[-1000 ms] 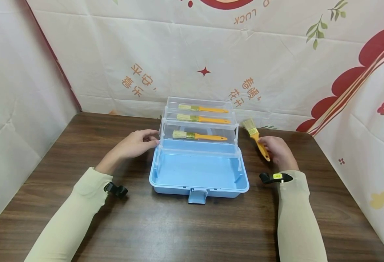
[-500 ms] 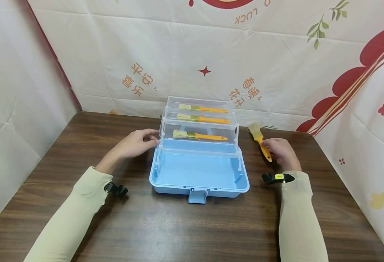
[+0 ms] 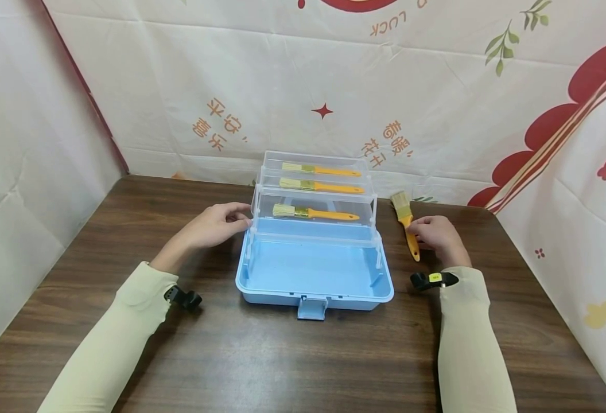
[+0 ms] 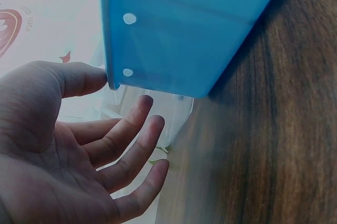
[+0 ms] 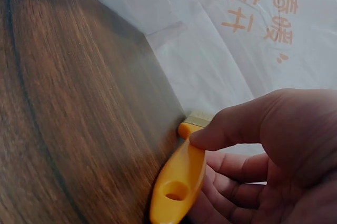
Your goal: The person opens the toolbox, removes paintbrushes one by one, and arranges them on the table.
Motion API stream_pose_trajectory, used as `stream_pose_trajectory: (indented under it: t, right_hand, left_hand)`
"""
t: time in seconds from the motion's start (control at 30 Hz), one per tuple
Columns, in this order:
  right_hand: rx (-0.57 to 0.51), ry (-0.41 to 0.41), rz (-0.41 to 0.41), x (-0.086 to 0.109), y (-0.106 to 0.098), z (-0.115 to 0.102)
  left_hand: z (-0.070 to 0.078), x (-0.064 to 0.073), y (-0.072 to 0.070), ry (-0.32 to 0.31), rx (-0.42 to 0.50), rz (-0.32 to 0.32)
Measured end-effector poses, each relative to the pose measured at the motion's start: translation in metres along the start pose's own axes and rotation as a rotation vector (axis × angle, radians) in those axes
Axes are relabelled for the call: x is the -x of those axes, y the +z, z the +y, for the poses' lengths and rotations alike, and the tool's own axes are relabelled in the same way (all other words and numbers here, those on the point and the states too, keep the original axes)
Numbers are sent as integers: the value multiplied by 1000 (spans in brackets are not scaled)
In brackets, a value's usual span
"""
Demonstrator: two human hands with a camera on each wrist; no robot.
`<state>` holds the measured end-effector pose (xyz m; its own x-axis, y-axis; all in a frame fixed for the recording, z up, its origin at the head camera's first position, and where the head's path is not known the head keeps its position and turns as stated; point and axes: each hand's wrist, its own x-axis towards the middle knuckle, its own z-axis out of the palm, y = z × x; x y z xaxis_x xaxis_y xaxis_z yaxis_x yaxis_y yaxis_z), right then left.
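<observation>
In the head view, a light-blue toolbox [image 3: 313, 269] stands with its clear trays fanned up at the back. Three paintbrushes with yellow handles lie in them: an upper paintbrush [image 3: 336, 171], a middle paintbrush [image 3: 336, 187] and a lower paintbrush [image 3: 331, 215]. My left hand [image 3: 215, 226] is at the box's back left corner. Its thumb touches the rim [image 4: 109, 61] in the left wrist view, while the other fingers spread loosely behind. Right of the box, my right hand [image 3: 437, 234] pinches another paintbrush [image 3: 405, 215] by its handle [image 5: 181, 176], bristles pointing away.
The box's latch [image 3: 311, 308] hangs down at its front. Dark brown wood tabletop [image 3: 303, 367] surrounds the box. A printed white cloth [image 3: 303, 74] hangs behind the table and along both sides.
My right hand shifted slightly right, then back left, and the paintbrush in it turned so that it points straighter away. The left hand and the box kept their places.
</observation>
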<state>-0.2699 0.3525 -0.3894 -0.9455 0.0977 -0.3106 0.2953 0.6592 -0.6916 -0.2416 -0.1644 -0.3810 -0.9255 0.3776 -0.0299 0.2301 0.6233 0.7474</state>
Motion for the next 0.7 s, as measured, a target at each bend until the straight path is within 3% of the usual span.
stream_pose_trajectory:
  t: [0.7]
  right_hand:
    - [4,-12,-53,-3,-1,-3]
  left_hand:
    - [2,0,0,-1,-4,-3]
